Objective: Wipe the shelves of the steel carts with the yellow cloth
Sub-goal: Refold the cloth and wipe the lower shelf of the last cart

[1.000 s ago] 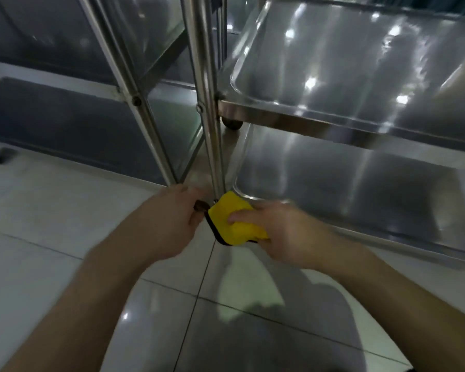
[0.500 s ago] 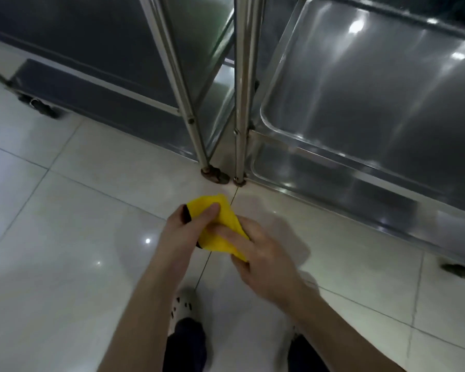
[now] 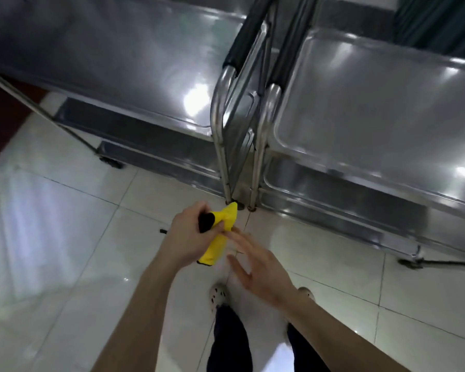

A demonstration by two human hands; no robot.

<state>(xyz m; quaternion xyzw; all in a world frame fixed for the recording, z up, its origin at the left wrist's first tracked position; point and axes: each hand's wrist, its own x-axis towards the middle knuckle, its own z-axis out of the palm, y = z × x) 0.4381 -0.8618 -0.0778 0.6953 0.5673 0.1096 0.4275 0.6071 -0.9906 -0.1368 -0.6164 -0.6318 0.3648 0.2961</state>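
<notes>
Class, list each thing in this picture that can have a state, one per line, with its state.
yellow cloth: bunched up, held in the air.
left hand: grips the yellow cloth.
right hand: open, fingers spread, holding nothing.
left cart: upright, untouched by either hand.
right cart: upright beside the left cart, untouched.

Glossy white floor tiles (image 3: 65, 237), pale clog (image 3: 218, 296) (perforated), dark trousers (image 3: 230, 342)
</notes>
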